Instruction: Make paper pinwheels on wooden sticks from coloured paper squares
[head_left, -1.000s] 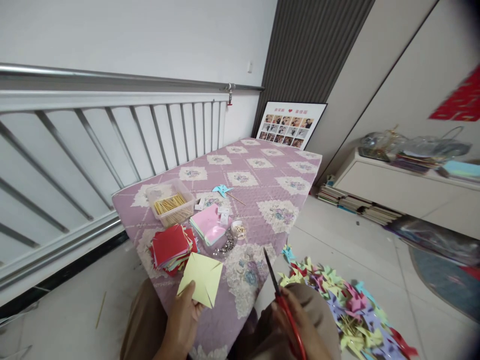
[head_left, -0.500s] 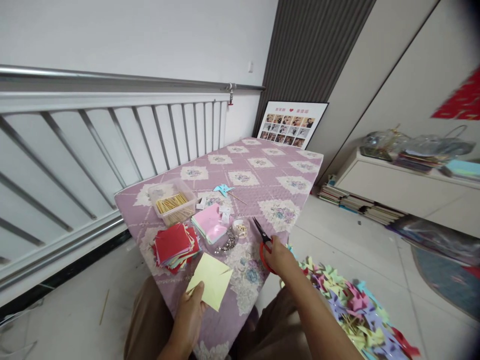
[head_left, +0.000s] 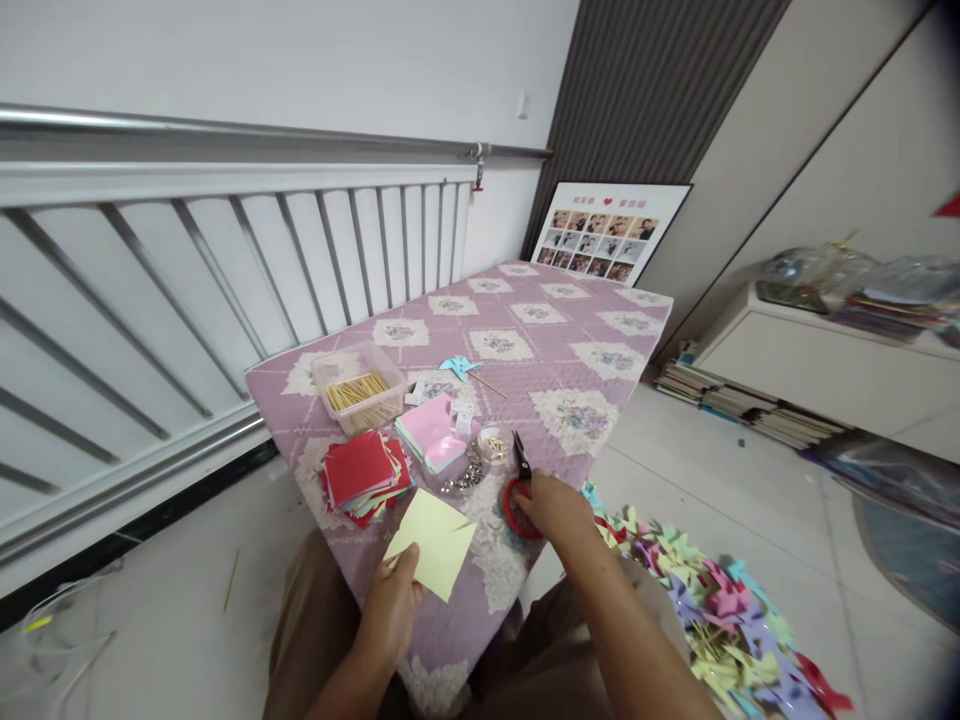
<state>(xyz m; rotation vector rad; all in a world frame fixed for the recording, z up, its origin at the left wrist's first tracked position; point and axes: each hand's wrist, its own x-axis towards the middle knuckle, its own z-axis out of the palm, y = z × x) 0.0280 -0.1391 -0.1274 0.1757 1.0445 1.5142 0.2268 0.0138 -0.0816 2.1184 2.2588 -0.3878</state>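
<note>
My left hand [head_left: 394, 608] pinches a corner of a pale yellow paper square [head_left: 433, 540] with cuts in it, held just above the purple quilted mattress [head_left: 540, 350]. My right hand [head_left: 556, 507] rests on the red-handled scissors [head_left: 517, 490], which lie on the mattress with their black blades pointing away from me. Just beyond the scissors are a small round tub [head_left: 495, 443] and a heap of metal pins [head_left: 466, 474]. A stack of red paper squares [head_left: 364, 474] and a stack of pink and green squares [head_left: 433, 436] lie to the left.
A clear box of wooden sticks [head_left: 360, 397] and a finished blue pinwheel [head_left: 459, 367] sit farther back. Several coloured pinwheels [head_left: 712, 620] are piled on the floor at my right. A white railing [head_left: 225, 260] runs along the left; a photo board [head_left: 607, 235] leans at the far end.
My right hand carried the scissors from over my lap forward and laid them on the mattress. The left hand kept the yellow square.
</note>
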